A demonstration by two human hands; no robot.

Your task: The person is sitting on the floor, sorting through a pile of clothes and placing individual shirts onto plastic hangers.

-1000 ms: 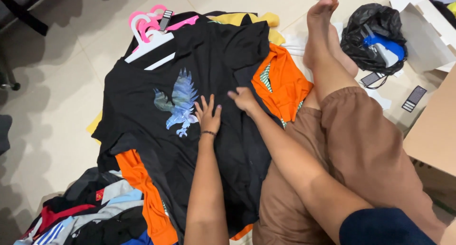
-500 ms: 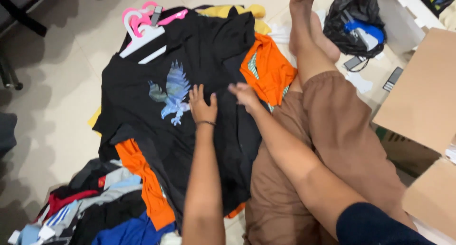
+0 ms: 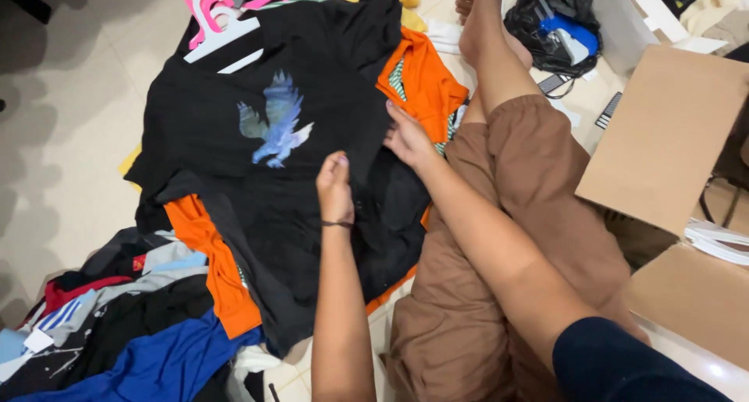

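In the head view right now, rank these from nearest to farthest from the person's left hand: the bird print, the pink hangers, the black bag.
From the left hand:
1. Bird print on the black shirt, just up and left of the hand.
2. Pink hangers, top left, past the shirt.
3. Black bag, top right, beyond the raised leg.

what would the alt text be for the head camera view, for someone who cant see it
Seen from above, a person sitting on a tiled floor presses the left hand and right hand onto a black t-shirt with a blue bird print, spread over a pile of clothes. Orange garments lie under it, pink and white hangers above, cardboard boxes to the right.
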